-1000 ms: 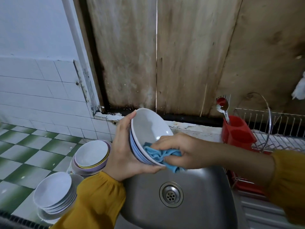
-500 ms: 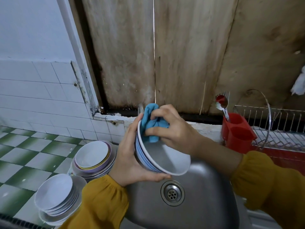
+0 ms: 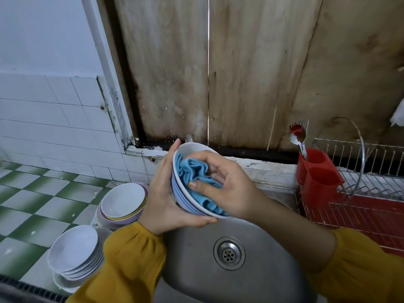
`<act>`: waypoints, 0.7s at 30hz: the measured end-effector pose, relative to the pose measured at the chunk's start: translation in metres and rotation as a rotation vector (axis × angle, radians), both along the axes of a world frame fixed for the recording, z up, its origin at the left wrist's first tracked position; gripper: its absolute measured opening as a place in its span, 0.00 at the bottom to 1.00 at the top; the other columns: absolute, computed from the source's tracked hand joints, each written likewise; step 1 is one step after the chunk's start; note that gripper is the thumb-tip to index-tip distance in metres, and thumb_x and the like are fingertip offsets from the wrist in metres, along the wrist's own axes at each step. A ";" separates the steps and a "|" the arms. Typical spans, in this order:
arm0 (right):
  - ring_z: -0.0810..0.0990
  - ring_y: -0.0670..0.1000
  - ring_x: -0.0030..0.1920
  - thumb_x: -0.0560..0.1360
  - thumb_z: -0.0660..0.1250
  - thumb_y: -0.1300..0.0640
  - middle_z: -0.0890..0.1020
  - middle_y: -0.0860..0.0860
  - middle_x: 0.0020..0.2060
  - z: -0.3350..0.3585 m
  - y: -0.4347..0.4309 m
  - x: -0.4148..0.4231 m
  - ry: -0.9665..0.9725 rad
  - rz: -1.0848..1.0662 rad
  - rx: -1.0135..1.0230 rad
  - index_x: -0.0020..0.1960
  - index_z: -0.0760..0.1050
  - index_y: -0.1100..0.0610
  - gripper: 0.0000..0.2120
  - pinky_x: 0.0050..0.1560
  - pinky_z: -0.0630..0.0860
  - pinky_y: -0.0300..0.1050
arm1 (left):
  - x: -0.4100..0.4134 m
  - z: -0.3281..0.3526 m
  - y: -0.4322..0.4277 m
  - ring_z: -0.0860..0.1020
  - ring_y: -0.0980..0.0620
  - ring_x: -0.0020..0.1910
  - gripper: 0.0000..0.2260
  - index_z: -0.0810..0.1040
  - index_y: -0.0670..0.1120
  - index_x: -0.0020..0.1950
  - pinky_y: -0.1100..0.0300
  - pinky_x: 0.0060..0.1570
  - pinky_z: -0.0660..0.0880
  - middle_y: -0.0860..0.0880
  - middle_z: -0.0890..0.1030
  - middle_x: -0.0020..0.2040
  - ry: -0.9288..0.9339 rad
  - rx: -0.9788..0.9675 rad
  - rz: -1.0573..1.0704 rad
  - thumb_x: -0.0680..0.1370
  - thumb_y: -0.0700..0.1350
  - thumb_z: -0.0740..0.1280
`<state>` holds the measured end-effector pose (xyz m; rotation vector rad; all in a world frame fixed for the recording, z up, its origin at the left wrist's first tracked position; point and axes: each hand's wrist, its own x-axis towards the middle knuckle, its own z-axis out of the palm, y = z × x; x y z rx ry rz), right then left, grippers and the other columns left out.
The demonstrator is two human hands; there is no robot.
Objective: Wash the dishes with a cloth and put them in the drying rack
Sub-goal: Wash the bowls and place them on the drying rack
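Over the steel sink (image 3: 192,267), my left hand (image 3: 164,193) grips a white bowl with blue stripes (image 3: 185,202) from its outside, tilted on edge with its mouth facing right. Inside the bowl my right hand (image 3: 227,184) presses a crumpled blue cloth (image 3: 192,171) against the inner wall, fingers curled on the cloth. At the right stands the wire drying rack (image 3: 371,189) on a red tray.
Two stacks of bowls sit left of the sink: white ones (image 3: 74,254) near the front, and pastel ones (image 3: 122,202) behind. A red cutlery holder (image 3: 317,173) with spoons and a fork hangs on the rack. Behind is a wooden board wall (image 3: 218,73).
My right hand moved the cloth from the bowl's lower rim to its top edge, then down into the middle of the bowl. The bowl stayed in my left hand.
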<state>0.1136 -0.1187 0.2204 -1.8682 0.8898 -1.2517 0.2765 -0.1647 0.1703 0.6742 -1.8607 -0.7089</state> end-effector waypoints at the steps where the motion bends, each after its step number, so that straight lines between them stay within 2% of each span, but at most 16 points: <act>1: 0.82 0.49 0.53 0.74 0.69 0.70 0.82 0.49 0.50 0.000 0.001 -0.001 -0.004 0.000 0.028 0.58 0.75 0.52 0.17 0.55 0.78 0.43 | 0.001 0.000 0.000 0.69 0.42 0.71 0.60 0.54 0.49 0.80 0.38 0.68 0.68 0.44 0.69 0.72 -0.008 -0.004 0.003 0.55 0.59 0.83; 3: 0.83 0.50 0.52 0.74 0.69 0.70 0.84 0.52 0.50 0.000 0.001 0.003 -0.086 -0.077 0.078 0.55 0.76 0.50 0.17 0.55 0.80 0.48 | -0.002 -0.002 0.003 0.69 0.44 0.71 0.60 0.54 0.48 0.79 0.38 0.68 0.68 0.47 0.69 0.73 -0.022 -0.015 0.006 0.56 0.59 0.82; 5: 0.84 0.48 0.49 0.74 0.69 0.71 0.85 0.51 0.46 -0.002 0.002 0.006 -0.104 -0.159 0.079 0.48 0.78 0.50 0.16 0.53 0.80 0.46 | -0.007 -0.005 0.006 0.70 0.44 0.71 0.60 0.53 0.46 0.79 0.39 0.68 0.69 0.48 0.69 0.72 -0.014 -0.002 0.005 0.56 0.60 0.82; 7: 0.84 0.45 0.47 0.72 0.69 0.73 0.85 0.47 0.44 0.002 0.006 0.003 0.000 -0.108 0.067 0.45 0.79 0.53 0.15 0.52 0.79 0.39 | -0.006 -0.006 0.007 0.70 0.45 0.71 0.60 0.53 0.48 0.79 0.39 0.67 0.70 0.46 0.69 0.72 0.019 0.031 0.003 0.56 0.61 0.82; 9: 0.84 0.45 0.48 0.71 0.70 0.73 0.84 0.46 0.43 0.010 0.011 -0.004 0.100 0.001 0.084 0.46 0.81 0.56 0.12 0.52 0.78 0.38 | -0.002 -0.005 0.007 0.70 0.44 0.71 0.59 0.54 0.49 0.79 0.39 0.67 0.70 0.45 0.69 0.72 0.029 0.027 0.002 0.56 0.61 0.81; 10: 0.84 0.46 0.47 0.71 0.71 0.73 0.85 0.46 0.42 0.013 0.011 -0.007 0.076 0.009 0.113 0.46 0.81 0.57 0.12 0.51 0.79 0.39 | -0.002 -0.004 0.008 0.69 0.44 0.71 0.59 0.54 0.48 0.79 0.39 0.67 0.69 0.44 0.68 0.72 0.018 0.015 0.002 0.56 0.62 0.81; 14: 0.85 0.52 0.42 0.75 0.68 0.69 0.85 0.52 0.40 0.013 -0.001 -0.001 -0.454 -0.321 0.337 0.46 0.78 0.57 0.08 0.42 0.81 0.42 | -0.015 -0.003 0.014 0.67 0.45 0.73 0.59 0.55 0.37 0.77 0.41 0.71 0.65 0.45 0.67 0.74 -0.078 -0.057 -0.028 0.57 0.60 0.81; 16: 0.84 0.53 0.42 0.75 0.68 0.69 0.84 0.55 0.42 0.009 -0.003 0.001 -0.375 -0.389 0.302 0.45 0.76 0.57 0.08 0.42 0.82 0.44 | -0.016 -0.004 0.015 0.67 0.45 0.73 0.58 0.55 0.37 0.77 0.42 0.71 0.65 0.46 0.67 0.74 -0.072 -0.039 -0.062 0.58 0.60 0.81; 19: 0.83 0.53 0.43 0.73 0.69 0.72 0.83 0.58 0.42 0.003 0.008 0.002 -0.034 -0.106 0.276 0.42 0.75 0.57 0.11 0.46 0.81 0.47 | -0.005 -0.006 0.010 0.70 0.43 0.70 0.58 0.56 0.44 0.78 0.39 0.68 0.68 0.44 0.70 0.71 -0.041 -0.030 -0.033 0.56 0.61 0.81; 21: 0.82 0.50 0.44 0.72 0.69 0.75 0.83 0.55 0.42 0.005 0.010 -0.002 -0.016 0.016 0.323 0.41 0.75 0.58 0.12 0.47 0.81 0.43 | 0.001 -0.004 0.009 0.70 0.44 0.70 0.58 0.56 0.46 0.78 0.39 0.67 0.69 0.44 0.70 0.71 -0.045 -0.041 -0.010 0.56 0.62 0.81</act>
